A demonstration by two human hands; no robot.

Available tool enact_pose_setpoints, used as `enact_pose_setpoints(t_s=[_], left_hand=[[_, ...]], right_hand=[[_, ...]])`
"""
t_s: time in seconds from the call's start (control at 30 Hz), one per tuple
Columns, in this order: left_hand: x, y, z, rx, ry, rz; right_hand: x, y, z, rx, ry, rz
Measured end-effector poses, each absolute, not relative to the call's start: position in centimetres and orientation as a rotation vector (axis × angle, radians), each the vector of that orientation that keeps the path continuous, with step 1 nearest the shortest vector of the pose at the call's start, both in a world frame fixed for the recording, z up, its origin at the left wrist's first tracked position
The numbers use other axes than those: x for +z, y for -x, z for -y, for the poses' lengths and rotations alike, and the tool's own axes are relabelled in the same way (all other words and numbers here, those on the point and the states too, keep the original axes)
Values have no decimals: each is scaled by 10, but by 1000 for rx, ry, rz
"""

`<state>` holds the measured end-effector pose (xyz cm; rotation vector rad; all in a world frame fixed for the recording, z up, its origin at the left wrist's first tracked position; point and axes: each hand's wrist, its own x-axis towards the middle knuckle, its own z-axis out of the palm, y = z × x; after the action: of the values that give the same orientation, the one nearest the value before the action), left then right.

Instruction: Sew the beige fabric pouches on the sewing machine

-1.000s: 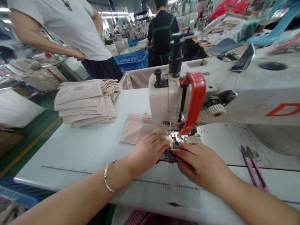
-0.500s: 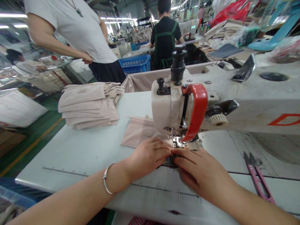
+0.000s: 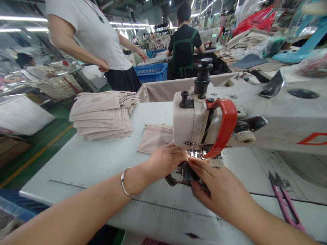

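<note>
The left hand [image 3: 165,160] and right hand [image 3: 218,185] have fingertips close together under one white metal sewing machine [image 3: 189,126] with one curved red guard [image 3: 227,126]; whether either pinches cloth, I cannot tell. One flat beige fabric piece [image 3: 152,138] lies on the pale smooth desk [image 3: 102,166], partly behind the left hand. One stack of beige fabric pieces [image 3: 98,115], too overlapped to count, sits at the desk's far left corner; one pair of pink-handled metal snips [image 3: 286,203] lies toward the near edge.
</note>
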<state>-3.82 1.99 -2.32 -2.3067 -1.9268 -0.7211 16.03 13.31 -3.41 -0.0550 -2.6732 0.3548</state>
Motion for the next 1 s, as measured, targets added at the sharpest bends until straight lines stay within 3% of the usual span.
enact_pose_setpoints(t_s=[0.73,1.0], left_hand=[[-28,52,-28,-682,2249,1999],[-18,46,-26,-241,2301,1961]], right_hand=[[-35,-158,-133,340,49,2708],[-35,-157,-134,352,27,2703]])
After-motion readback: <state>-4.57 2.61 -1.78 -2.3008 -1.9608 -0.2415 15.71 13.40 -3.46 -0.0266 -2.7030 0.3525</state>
